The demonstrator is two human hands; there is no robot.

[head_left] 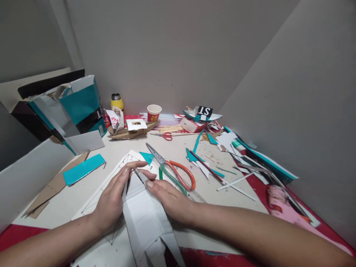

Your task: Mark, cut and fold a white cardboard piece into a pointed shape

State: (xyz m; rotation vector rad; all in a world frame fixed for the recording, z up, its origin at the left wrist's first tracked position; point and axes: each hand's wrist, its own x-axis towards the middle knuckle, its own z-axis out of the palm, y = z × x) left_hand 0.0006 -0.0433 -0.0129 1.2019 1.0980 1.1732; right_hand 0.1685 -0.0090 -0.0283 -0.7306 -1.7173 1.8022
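Observation:
A long white folded cardboard piece [144, 211] is held between both hands near the table's front edge, its pointed end facing away from me. My left hand [114, 196] wraps the left side of that tip, fingers curled over it. With thumb on top, my right hand [169, 198] grips the right side of the same end. Slits or gaps show at the piece's near end. Beneath the hands lies a white sheet with drawn lines [96, 200]. Large scissors [175, 170] with orange and green handles rest just beyond my right hand, beside a small teal scrap [147, 157].
Teal card [83, 169] and brown cardboard strips [52, 185] lie left, before a teal box [80, 104]. A yellow bottle [117, 102], paper cup [154, 113], brown cardboard boat shape [130, 134] and small red scissors [167, 136] stand or lie behind. Scraps [205, 167] litter the right.

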